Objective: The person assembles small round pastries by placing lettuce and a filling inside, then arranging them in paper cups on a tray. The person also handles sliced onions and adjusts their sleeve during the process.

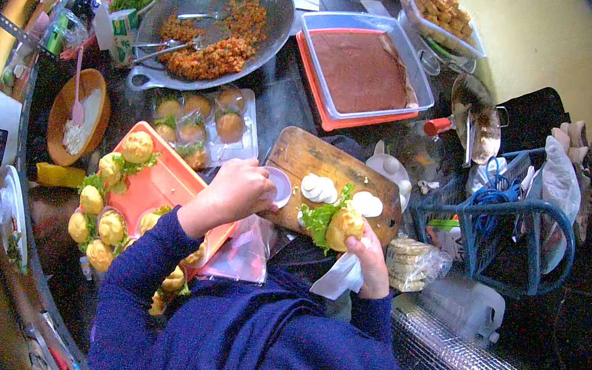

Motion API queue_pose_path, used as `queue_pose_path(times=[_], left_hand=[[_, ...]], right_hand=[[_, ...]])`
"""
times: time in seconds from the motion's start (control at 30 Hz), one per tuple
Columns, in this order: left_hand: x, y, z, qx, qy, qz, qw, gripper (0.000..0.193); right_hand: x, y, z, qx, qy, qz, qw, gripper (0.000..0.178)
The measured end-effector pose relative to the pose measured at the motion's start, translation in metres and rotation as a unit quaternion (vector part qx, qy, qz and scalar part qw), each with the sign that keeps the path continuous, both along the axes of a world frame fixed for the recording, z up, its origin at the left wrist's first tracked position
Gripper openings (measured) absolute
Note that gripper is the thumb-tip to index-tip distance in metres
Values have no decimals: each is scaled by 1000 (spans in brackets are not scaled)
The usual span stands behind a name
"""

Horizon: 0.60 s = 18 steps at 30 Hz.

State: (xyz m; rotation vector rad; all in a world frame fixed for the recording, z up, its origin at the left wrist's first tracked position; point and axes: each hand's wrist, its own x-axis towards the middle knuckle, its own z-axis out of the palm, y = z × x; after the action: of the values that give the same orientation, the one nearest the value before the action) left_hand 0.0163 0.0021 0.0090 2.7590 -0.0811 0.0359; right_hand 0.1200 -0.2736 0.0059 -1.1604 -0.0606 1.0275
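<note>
My left hand point(232, 190) is closed, its fingertips pinching the rim of a small pale paper cup point(279, 186) at the cutting board's left edge. In my right hand point(373, 264) is a golden cream puff point(345, 228), with green lettuce point(318, 222) sticking out of its left side. A white tissue or glove point(341, 275) hangs below that hand's fingers. Both hands are over the near side of the wooden cutting board point(300, 154). White slices that look like boiled egg point(319, 189) lie on the board, with another small pile point(367, 204) farther right.
At the left, an orange tray point(163, 187) bears several lettuce-filled puffs point(112, 226). Beyond are a wok point(276, 16) of orange filling, a plastic box point(415, 89) with a brown sheet cake, and packed round buns point(230, 127). A blue basket point(477, 244) stands at the right.
</note>
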Motion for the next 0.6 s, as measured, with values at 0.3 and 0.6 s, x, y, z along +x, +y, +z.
queue_pose_path(times=[0.3,0.6], left_hand=[[2,2,-3,-17,-16,-4,1000,17],[7,3,-5,44,-16,-71,996,15]], right_hand=[[-3,8,13,-8,9,-10,1000,85],[-2,4,8,-22,-3,3,1000,78]])
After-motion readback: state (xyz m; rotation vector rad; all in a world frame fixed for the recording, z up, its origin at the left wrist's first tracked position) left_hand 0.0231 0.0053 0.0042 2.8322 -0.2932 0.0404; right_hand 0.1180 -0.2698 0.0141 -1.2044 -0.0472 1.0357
